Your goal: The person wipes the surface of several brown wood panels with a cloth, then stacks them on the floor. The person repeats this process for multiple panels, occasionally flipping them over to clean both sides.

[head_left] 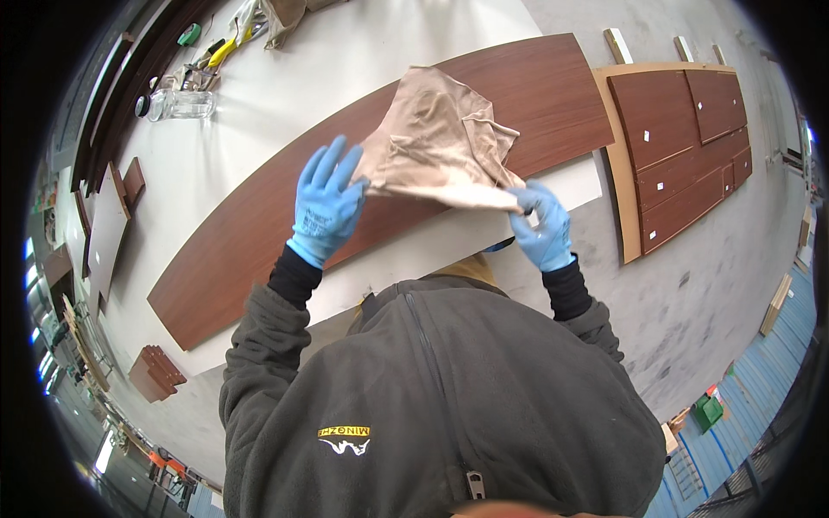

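Note:
A beige cloth, creased and stained, is stretched between my two blue-gloved hands over a long reddish-brown wood panel. My left hand pinches the cloth's left corner by the thumb side, while its other fingers point upward. At the right corner, my right hand has thumb and fingertips closed on the edge. The cloth's near edge is pulled fairly straight; its far part droops in folds toward the panel. How much of it touches the panel I cannot tell.
The panel lies on a white table. A clear bottle, a yellow-handled tool and a green tape measure are at the far left. Stacked brown panels rest on the right; smaller brown pieces sit at lower left.

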Demonstrator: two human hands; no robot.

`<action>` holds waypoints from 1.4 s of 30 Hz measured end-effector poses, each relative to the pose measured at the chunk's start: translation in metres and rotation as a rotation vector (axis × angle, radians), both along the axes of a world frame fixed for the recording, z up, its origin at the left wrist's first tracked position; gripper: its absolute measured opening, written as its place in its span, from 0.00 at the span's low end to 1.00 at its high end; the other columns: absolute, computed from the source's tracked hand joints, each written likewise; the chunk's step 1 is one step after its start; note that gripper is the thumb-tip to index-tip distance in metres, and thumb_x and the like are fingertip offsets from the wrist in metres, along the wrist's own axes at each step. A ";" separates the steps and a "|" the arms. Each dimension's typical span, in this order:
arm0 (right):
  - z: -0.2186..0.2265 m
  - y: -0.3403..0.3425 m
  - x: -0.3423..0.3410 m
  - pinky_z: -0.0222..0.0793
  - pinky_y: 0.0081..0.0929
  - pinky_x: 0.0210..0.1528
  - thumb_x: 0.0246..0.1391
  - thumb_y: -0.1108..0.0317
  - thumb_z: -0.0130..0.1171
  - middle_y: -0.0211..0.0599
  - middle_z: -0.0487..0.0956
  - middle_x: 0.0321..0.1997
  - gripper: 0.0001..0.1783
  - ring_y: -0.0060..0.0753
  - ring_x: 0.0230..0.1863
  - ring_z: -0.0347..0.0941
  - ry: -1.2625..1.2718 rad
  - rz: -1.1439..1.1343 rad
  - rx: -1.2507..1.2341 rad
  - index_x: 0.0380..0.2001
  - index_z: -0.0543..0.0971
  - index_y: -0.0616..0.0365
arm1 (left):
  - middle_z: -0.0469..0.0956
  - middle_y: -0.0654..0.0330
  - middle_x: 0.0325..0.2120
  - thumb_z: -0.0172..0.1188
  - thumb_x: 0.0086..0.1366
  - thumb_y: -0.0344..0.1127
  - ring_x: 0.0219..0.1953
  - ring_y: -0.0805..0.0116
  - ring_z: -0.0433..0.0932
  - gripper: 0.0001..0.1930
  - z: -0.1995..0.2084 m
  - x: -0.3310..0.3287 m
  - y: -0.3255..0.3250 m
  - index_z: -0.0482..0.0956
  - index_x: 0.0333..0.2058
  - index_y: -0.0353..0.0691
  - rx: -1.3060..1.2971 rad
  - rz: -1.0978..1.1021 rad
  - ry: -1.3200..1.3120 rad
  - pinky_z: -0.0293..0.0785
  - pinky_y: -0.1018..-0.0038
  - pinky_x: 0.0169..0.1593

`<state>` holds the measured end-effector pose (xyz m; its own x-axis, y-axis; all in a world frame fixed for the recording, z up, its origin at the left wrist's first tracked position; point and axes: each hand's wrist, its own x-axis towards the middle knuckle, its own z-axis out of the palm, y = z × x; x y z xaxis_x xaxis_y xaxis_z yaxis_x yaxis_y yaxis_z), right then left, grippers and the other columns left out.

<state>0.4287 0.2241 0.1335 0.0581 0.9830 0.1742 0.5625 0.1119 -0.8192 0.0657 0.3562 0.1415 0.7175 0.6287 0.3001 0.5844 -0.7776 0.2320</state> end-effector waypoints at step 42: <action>0.043 0.060 -0.109 0.66 0.53 0.60 0.48 0.52 0.68 0.70 0.66 0.69 0.39 0.65 0.69 0.65 -0.321 0.251 0.060 0.61 0.73 0.62 | 0.77 0.52 0.61 0.57 0.77 0.52 0.62 0.61 0.76 0.32 0.013 0.095 -0.020 0.71 0.66 0.29 -1.745 0.403 -1.571 0.72 0.65 0.67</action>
<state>0.3196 0.2843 0.1765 -0.2486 0.9474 0.2017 0.7379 0.3202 -0.5942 0.1606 0.3357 0.1549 0.3938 0.7907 -0.4687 -0.5952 0.6079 0.5255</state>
